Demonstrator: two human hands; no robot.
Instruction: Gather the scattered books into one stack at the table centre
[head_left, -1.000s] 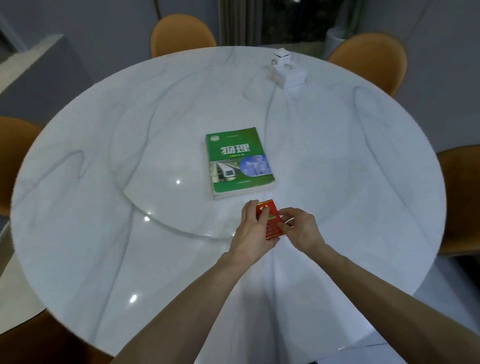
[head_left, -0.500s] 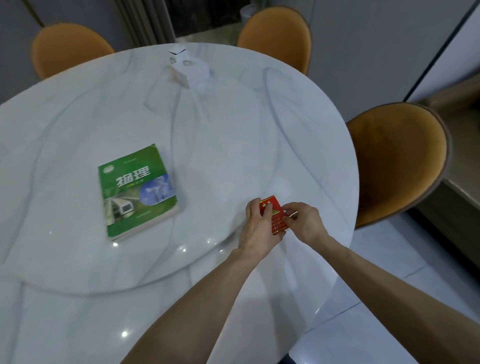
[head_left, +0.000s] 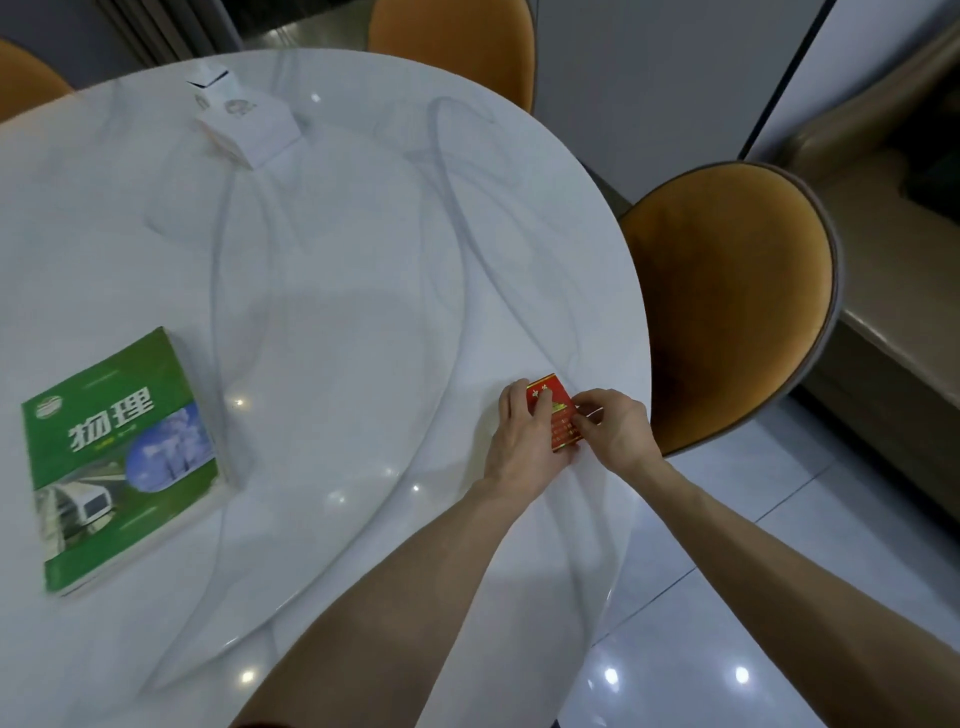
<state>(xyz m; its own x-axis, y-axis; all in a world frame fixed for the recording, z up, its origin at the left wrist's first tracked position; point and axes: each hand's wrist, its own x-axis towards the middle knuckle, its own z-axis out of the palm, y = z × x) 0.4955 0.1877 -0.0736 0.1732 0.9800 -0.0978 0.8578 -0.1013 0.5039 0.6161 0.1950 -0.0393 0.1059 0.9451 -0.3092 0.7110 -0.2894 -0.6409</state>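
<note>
Left hand (head_left: 522, 441): we lay it over the left half of the small red book (head_left: 557, 415), fingers (head_left: 540, 410) curled onto the cover and clamped on it.
Right hand (head_left: 615, 431): we pinch the red book's right edge, fingers pressed together on it.
Small red book: held between both our hands, close to the table's right rim; we cannot tell whether it rests on the surface or is just lifted.
Green textbook (head_left: 122, 462): lies flat on the raised inner disc, well apart from our hands, near the left edge of the view, its cover up.
Table (head_left: 337, 270): round white marble; a broad bare stretch lies between the green textbook and our hands.
White box (head_left: 247, 124): sits at the far side of the table, well apart from both books.
Orange chair (head_left: 727, 291): stands just beyond the rim beside our right hand.
Second orange chair (head_left: 457, 41): at the far edge.
Floor (head_left: 727, 597): glossy tile, showing right of the rim.
</note>
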